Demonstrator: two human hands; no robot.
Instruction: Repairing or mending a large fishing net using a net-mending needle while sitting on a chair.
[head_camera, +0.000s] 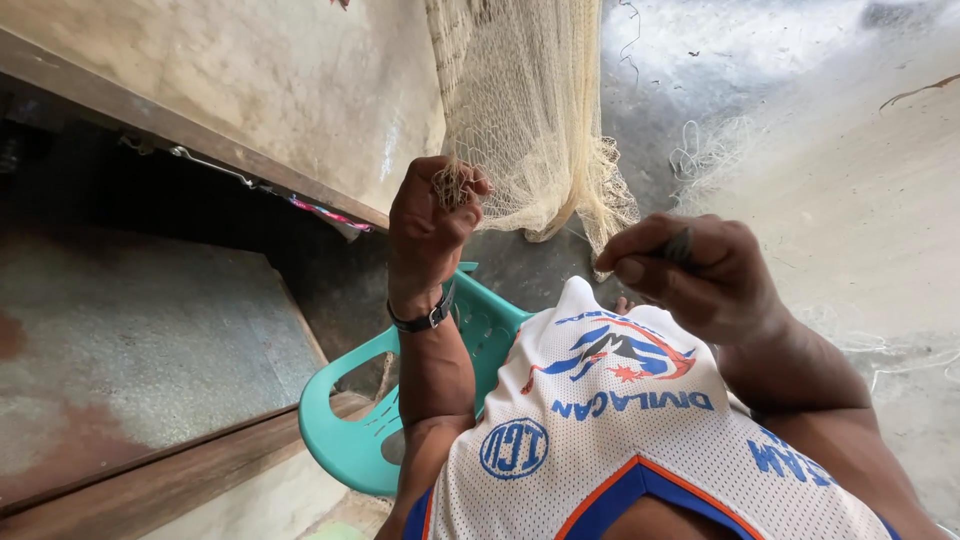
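Cream-coloured fine-mesh fishing net hung from above, just beyond both hands, with its lower edge bunched and frayed between them. The left hand was raised, its fingers curled tight into a fist around a gathered pinch of the net's mesh, so the net touched and ran up from those fingers. A black wristwatch with a metal buckle sat on that wrist. The right hand was held just beside the net's ragged hem, its fingers pinched closed on a small dark slender tool, most of it hidden in the grip; what kind of tool it was could not be told. Below the left fingers stood a teal plastic chair with a slotted seat. Under the right fingers lay the person's white mesh jersey with blue and orange trim. Loose pale netting lay on the grey concrete floor beyond the right fingers.
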